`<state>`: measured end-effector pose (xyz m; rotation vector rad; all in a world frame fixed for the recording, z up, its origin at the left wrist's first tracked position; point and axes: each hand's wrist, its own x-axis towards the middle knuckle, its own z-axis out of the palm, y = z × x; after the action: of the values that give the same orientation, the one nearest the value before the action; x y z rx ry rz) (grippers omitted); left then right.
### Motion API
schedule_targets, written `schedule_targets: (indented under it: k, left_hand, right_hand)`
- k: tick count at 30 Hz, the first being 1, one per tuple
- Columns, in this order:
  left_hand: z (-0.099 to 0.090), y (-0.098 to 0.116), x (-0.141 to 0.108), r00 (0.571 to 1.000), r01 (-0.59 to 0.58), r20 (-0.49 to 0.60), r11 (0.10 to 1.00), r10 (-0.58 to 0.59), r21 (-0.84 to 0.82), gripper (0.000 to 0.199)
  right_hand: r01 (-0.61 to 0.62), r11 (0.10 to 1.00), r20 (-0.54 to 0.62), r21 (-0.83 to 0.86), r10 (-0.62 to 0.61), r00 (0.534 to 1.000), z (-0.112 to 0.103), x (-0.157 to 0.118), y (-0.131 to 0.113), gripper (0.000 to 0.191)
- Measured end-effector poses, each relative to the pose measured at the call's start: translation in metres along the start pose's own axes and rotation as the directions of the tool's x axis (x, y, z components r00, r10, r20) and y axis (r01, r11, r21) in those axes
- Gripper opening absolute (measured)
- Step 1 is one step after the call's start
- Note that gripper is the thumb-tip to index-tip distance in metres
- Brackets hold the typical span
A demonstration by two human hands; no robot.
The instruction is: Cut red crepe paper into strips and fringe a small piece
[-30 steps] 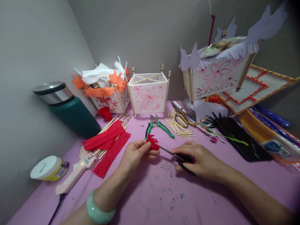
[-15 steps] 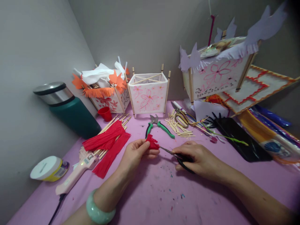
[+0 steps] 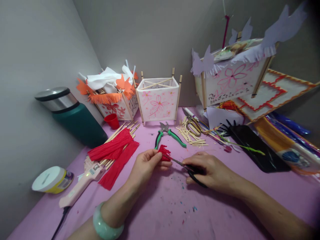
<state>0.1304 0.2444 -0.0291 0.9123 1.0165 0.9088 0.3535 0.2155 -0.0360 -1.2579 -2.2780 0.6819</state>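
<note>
From my remote view, the left hand (image 3: 147, 163) pinches a small piece of red fringed paper (image 3: 164, 152) between thumb and fingers, near the centre of the frame. Just right of it, the right hand (image 3: 212, 170) is closed around the black-handled scissors (image 3: 193, 169), their blades reaching the red paper; I cannot tell how far they are parted. Just above the paper, green-handled pliers (image 3: 165, 128) lie on the purple counter (image 3: 212, 213). Left of centre I see red strips (image 3: 112, 150) over thin sticks (image 3: 108, 163).
</note>
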Motion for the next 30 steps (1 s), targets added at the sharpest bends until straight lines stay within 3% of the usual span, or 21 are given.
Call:
schedule_targets:
  k: [15,30]
  left_hand:
    - [-0.0044,-0.0053,0.0061,0.999,-0.042,0.019,0.999,0.042,-0.017,0.03]
    - [-0.0012,-0.001,0.0024,1.0,-0.016,0.013,1.0,0.016,-0.024,0.032]
  right_hand:
    - [-0.002,1.0,-0.03,-0.013,0.001,1.0,0.0011,-0.0009,0.0078,0.024]
    - [-0.009,1.0,0.001,-0.009,0.009,1.0,0.0002,-0.0017,0.0062,0.017]
